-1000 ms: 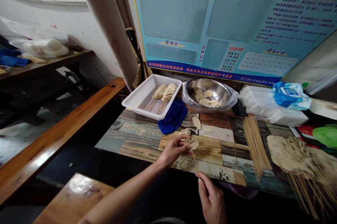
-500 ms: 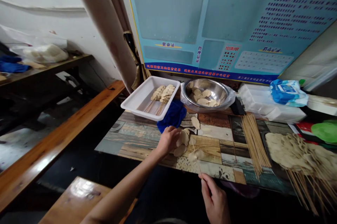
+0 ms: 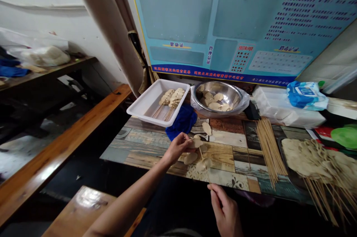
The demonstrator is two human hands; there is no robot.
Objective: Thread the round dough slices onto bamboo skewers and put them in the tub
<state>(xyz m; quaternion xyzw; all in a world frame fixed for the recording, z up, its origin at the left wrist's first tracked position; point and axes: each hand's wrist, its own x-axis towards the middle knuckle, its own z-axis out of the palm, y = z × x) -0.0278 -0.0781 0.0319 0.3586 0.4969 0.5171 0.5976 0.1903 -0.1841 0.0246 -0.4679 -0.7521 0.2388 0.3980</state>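
My left hand point(image 3: 176, 148) pinches a thin beige oval slice point(image 3: 196, 142) just above the table, near the tip of a wooden skewer. The lower end of that skewer point(image 3: 209, 178) is between the thumb and fingers of my right hand point(image 3: 226, 207). Partway along it sits another slice point(image 3: 204, 164), somewhat blurred. On the tabletop below my left hand lies a loose slice point(image 3: 190, 158); a further one point(image 3: 206, 129) rests a little behind. What the slices are made of I cannot tell.
Behind stand a white tray point(image 3: 139, 110) with loaded skewers and a steel bowl point(image 3: 237, 99) holding slices. A blue cloth point(image 3: 181, 122) lies in front of the tray. To the right are bare skewers point(image 3: 269, 151) and a dark tray heaped with skewered slices point(image 3: 304, 159).
My left hand has lifted a slice from the loose ones and brought it to the skewer's tip. My right hand has shifted slightly left with the skewer.
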